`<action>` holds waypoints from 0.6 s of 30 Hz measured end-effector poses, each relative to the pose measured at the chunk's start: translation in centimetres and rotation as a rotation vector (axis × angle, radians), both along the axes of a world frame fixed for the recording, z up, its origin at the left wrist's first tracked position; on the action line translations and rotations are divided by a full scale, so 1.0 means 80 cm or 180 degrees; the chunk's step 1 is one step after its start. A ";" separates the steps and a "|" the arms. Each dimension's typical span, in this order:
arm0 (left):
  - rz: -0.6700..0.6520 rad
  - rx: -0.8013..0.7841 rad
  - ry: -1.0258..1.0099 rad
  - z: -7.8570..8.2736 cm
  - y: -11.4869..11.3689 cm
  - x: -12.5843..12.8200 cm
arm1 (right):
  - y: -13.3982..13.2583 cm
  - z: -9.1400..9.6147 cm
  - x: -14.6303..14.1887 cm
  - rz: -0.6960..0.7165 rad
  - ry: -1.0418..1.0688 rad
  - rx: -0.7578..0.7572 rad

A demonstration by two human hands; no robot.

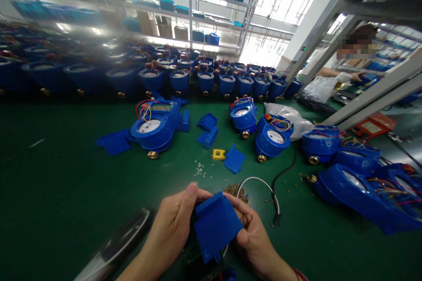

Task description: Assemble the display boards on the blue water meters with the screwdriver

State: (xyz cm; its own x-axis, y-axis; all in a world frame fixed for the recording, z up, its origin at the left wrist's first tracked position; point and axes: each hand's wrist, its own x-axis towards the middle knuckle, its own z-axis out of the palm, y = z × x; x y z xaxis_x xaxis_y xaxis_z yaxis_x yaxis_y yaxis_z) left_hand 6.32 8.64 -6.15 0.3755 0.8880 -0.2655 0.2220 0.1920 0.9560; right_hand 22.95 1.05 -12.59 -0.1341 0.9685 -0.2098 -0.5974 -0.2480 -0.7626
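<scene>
Between my left hand and right hand, both curled and gripping its edges, sits a flat blue cover with a raised ridge and looped tab. Beyond them, a dial bears print too small to read.

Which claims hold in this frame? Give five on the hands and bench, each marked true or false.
1. The left hand and right hand hold one blue cover. True.
2. The small notched piece is red. False: that small notched piece is yellow.
3. Brass-coloured pieces lie loose beyond the hands. True.
4. White bits lie right of the brass-coloured pieces. False: the white bits lie left.
5. A pale cable curves nearby. True.
</scene>
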 end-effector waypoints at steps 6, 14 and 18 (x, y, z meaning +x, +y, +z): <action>-0.0092 -0.0022 -0.0041 -0.002 0.002 -0.001 | 0.003 0.007 0.000 0.0010 0.0073 0.0096; -0.0503 0.0074 0.0060 0.000 0.003 -0.007 | 0.009 0.018 0.011 -0.0193 -0.0118 0.0306; -0.0516 0.0143 0.0113 -0.001 0.004 -0.009 | 0.008 0.018 0.010 -0.0256 -0.0326 0.0348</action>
